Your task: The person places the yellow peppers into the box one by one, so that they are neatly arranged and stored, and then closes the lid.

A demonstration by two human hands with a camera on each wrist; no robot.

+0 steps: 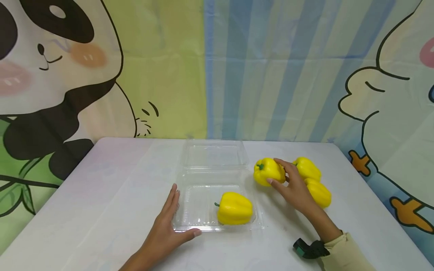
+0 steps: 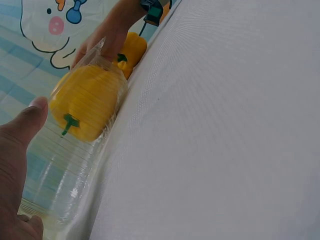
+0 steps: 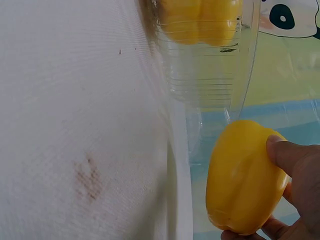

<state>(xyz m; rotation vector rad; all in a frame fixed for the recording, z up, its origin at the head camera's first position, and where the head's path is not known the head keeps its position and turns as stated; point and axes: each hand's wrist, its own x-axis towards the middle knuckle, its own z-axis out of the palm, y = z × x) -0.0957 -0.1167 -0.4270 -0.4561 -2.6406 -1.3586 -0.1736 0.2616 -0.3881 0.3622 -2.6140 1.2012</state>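
My right hand (image 1: 293, 188) grips a yellow bell pepper (image 1: 269, 171) between thumb and fingers, just right of a clear plastic clamshell box (image 1: 196, 210). In the right wrist view the gripped pepper (image 3: 245, 180) shows its smooth side, with the thumb pressed on it. A second yellow pepper (image 1: 235, 208) lies on its side in the right front of the box, its green stem toward the left. At the box's left front corner my left hand (image 1: 166, 224) is spread with straight fingers, thumb along the front rim. The left wrist view shows that pepper (image 2: 87, 102) through the clear wall.
Two more yellow peppers, one behind (image 1: 307, 168) and one in front (image 1: 318, 192), lie on the white table (image 1: 101, 210) beyond my right hand. The box's lid (image 1: 215, 154) lies folded back toward the wall. A printed cartoon curtain (image 1: 162, 67) hangs behind the table.
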